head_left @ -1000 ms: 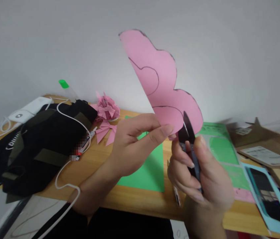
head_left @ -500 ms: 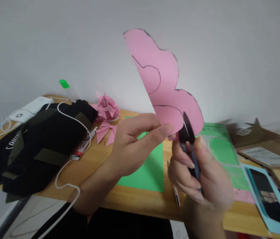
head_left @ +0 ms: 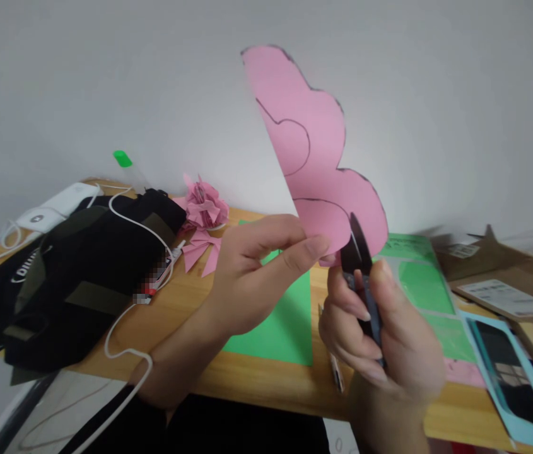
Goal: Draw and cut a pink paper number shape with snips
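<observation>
A pink piece of paper [head_left: 318,139] with a scalloped outer edge and black drawn lines is held up above the table. My left hand [head_left: 261,271] pinches its lower corner between thumb and fingers. In my right hand [head_left: 384,334] is a pair of dark-bladed scissors [head_left: 358,252], its handles partly hidden by my fingers. The blades sit in the paper at its lower edge, along the curved inner line. Below my hands lies a green sheet of paper [head_left: 275,334].
On the left lies a black bag [head_left: 86,284] with a white cable [head_left: 127,353] across it. Crumpled pink paper [head_left: 204,205] and folded pink pieces [head_left: 202,252] sit behind. To the right are a green-windowed packet [head_left: 422,277], a phone [head_left: 507,372] and a cardboard box [head_left: 507,277]. A pen [head_left: 337,372] lies near the front.
The upper part of the pink paper has tilted slightly up and to the right. Both hands and the scissors stay almost where they were.
</observation>
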`<state>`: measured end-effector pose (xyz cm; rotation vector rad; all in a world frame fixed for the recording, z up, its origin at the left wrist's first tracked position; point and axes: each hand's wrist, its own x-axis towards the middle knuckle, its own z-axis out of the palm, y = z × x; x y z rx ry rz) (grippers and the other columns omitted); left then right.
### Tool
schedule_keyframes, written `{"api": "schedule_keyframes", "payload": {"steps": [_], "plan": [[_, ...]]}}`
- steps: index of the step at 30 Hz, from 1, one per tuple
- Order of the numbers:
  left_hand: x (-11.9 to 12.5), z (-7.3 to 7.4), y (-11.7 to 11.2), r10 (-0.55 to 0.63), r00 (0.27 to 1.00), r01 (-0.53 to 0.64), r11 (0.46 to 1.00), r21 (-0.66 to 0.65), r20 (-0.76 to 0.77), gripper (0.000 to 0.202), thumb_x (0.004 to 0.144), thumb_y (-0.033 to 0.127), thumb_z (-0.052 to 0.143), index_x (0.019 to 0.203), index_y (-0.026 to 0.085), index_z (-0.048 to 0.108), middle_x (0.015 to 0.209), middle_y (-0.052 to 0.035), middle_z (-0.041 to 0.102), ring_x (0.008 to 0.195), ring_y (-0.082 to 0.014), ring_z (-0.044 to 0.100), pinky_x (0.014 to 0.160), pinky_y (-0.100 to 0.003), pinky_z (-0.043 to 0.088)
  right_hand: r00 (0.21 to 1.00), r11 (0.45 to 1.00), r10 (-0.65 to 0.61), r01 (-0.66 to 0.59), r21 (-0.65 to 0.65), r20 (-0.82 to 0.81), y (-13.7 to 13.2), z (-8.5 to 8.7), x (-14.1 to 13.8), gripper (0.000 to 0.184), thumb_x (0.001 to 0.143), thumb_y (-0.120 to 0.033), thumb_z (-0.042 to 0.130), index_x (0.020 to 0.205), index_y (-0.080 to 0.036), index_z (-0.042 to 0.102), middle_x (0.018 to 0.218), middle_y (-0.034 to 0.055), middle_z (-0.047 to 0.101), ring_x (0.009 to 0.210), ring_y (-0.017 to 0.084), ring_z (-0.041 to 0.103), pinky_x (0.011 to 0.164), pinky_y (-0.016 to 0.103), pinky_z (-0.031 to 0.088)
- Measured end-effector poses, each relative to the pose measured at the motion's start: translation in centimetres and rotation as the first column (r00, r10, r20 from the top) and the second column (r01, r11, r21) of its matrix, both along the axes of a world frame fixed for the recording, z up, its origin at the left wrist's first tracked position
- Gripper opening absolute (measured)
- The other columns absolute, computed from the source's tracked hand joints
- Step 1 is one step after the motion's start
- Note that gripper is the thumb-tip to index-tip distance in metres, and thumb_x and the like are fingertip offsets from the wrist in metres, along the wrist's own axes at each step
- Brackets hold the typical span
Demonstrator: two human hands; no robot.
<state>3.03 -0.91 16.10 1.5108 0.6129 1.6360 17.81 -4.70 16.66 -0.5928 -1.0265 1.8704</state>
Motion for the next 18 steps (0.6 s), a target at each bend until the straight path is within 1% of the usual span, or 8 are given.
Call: {"api": "schedule_keyframes", "payload": {"steps": [4,10,14,18], "plan": [[0.01,0.10,-0.11,0.013,1.000,-0.013,1.000,-0.006,-0.012,0.025,0.090,0.028,0.074,0.066,0.020,0.070,0.066,0.0028,0.067,0.060,-0.0091,0.058,0.059,-0.024,0.048,1.000,1.000,-0.005,0.005,-0.004,0.014,-0.04,0.03,0.03,0.045,0.098,-0.057,0.050,0.070,-0.022,0.046,0.041,-0.0132,0.025,0.025,0.003,0.010,0.027,0.014,0.010],[-0.01,0.04,-0.17,0.069,0.996,-0.069,0.998,-0.004,-0.048,0.029,0.090,0.033,0.073,0.065,0.020,0.069,0.064,0.0014,0.067,0.058,-0.0107,0.058,0.056,-0.026,0.046,1.000,1.000,-0.007,0.007,0.001,0.019,-0.12,0.00,0.10,0.047,0.099,-0.057,0.049,0.069,-0.022,0.045,0.041,-0.0132,0.024,0.025,0.002,0.010,0.027,0.013,0.010],[-0.01,0.02,-0.11,0.049,0.998,-0.049,0.999,-0.010,-0.043,0.030,0.090,0.033,0.073,0.064,0.019,0.066,0.062,0.0017,0.064,0.059,-0.0110,0.058,0.056,-0.025,0.045,0.998,1.000,-0.020,0.020,-0.002,0.053,-0.06,0.05,0.16,0.047,0.097,-0.059,0.051,0.069,-0.022,0.045,0.041,-0.0130,0.025,0.026,0.002,0.011,0.027,0.014,0.011],[-0.01,0.04,-0.06,0.038,0.999,-0.038,0.999,-0.011,-0.020,0.030,0.089,0.030,0.074,0.063,0.018,0.065,0.060,0.0028,0.060,0.058,-0.0092,0.052,0.057,-0.024,0.043,0.997,1.000,-0.027,0.028,-0.009,0.076,0.01,0.09,0.15,0.048,0.096,-0.060,0.051,0.068,-0.022,0.044,0.040,-0.0130,0.025,0.026,0.003,0.011,0.027,0.014,0.011]]}}
